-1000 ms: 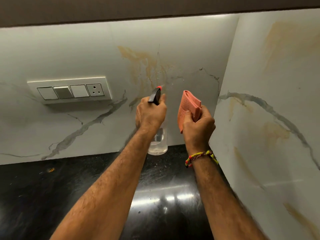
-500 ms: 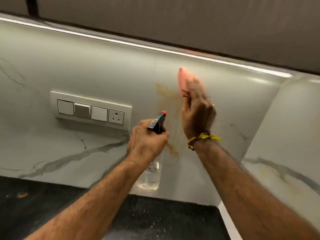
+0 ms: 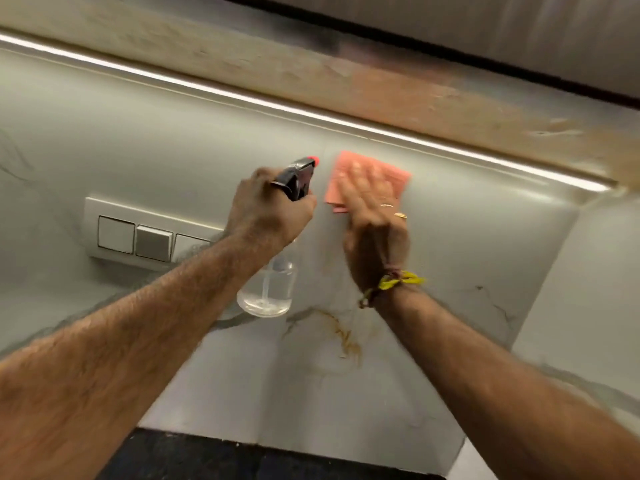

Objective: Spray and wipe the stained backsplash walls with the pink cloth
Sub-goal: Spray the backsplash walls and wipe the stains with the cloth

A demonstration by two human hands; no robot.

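Both forearms are bare, with no sleeves in view, and both carry visible hair. The left hand wears nothing on its fingers or wrist. The right hand has two thin gold-coloured rings on its fingers, toward 1 o'clock from the knuckles. At 6 o'clock from that hand, a braided thread bracelet circles the wrist, yellow and dark strands knotted together, with loose yellow ends sticking out toward 3 o'clock.

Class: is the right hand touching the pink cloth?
Touching. The head view shows the right hand lying flat on the pink cloth, fingers spread, against the wall.
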